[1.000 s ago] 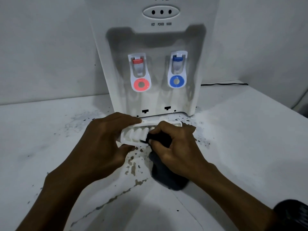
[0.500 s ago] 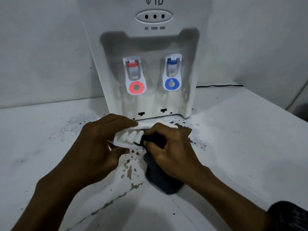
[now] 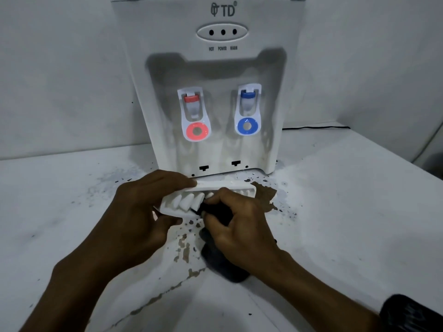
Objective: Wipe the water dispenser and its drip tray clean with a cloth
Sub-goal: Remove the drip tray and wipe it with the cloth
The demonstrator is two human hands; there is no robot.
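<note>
A white water dispenser [image 3: 215, 75] stands at the back of the table, with a red tap [image 3: 195, 116] and a blue tap [image 3: 248, 111]. In front of its base, my left hand [image 3: 141, 212] grips the white slotted drip tray [image 3: 184, 202] by its left end, tilted toward me. My right hand [image 3: 239, 226] pinches a dark cloth [image 3: 223, 259] and presses its tip into the tray's slots. The cloth's loose end hangs down onto the table under my right wrist.
The white table top [image 3: 335, 212] has chipped paint and dark flecks around the dispenser's base. A black cable [image 3: 316, 127] runs along the wall to the right of the dispenser. A grey wall stands close behind.
The cloth tip has shifted slightly along the tray's slots. The camera view has tilted up, so more of the dispenser's top shows. Both hands keep their hold.
</note>
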